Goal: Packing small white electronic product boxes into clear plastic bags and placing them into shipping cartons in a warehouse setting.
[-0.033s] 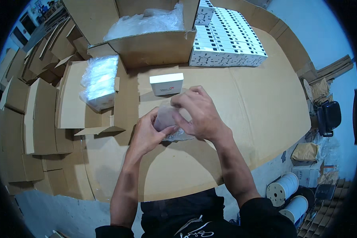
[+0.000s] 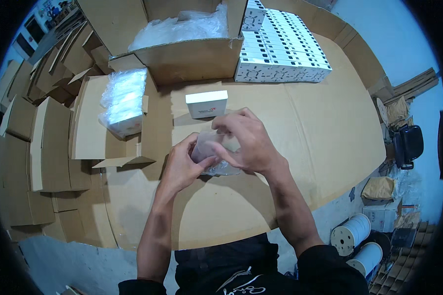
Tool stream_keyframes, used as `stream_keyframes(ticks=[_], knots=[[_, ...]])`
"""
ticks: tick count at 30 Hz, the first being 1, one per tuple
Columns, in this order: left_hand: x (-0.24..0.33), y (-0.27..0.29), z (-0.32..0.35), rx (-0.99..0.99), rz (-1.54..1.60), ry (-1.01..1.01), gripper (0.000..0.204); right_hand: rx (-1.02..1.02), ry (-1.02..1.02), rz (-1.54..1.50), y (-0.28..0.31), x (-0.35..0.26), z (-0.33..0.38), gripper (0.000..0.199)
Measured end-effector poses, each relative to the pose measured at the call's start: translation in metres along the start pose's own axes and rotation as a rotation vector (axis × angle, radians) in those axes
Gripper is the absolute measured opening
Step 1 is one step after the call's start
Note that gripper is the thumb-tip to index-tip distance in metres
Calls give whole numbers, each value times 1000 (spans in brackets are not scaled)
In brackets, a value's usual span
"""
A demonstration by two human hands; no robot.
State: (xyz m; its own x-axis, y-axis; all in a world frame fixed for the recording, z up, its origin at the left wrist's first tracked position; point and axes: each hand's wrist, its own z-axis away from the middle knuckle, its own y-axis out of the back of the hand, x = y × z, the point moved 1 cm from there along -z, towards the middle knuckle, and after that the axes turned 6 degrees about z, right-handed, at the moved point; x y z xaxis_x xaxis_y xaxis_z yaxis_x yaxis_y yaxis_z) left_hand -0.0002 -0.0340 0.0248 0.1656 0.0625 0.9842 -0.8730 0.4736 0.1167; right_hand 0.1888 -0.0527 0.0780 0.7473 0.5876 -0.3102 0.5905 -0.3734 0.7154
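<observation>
A clear, crinkled plastic bag [image 2: 203,149] is between my hands over the middle of the cardboard-covered table. My left hand [image 2: 182,164] grips its left side, with the thumb across the front. The curled fingers and thumb of my right hand [image 2: 251,141] close at the bag's upper right edge; the fingertips partly hide the spot they hold. Just beyond my hands, a small white box [image 2: 206,105] with a little red mark stands upright on the table.
At the left, an open carton [image 2: 89,123] holds several wrapped white boxes [image 2: 127,105]. A larger carton [image 2: 194,63] with clear plastic bags [image 2: 177,32] stands at the back. Rows of white patterned boxes [image 2: 285,56] sit at the back right. Cable spools [image 2: 350,235] are on the floor.
The fingers and thumb of my right hand have shifted slightly at the bag's edge. My left hand keeps its grip, and the boxes have not moved.
</observation>
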Motion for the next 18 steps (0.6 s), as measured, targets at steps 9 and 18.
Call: stream_keyframes(ticks=[9,18], knots=[[-7,-1,0,-21,8,-77,67,-243,-200,-257,5,10,6,31],[3,5,2,-185,-52,120,67,-314,-204,-335,-2,11,6,56]])
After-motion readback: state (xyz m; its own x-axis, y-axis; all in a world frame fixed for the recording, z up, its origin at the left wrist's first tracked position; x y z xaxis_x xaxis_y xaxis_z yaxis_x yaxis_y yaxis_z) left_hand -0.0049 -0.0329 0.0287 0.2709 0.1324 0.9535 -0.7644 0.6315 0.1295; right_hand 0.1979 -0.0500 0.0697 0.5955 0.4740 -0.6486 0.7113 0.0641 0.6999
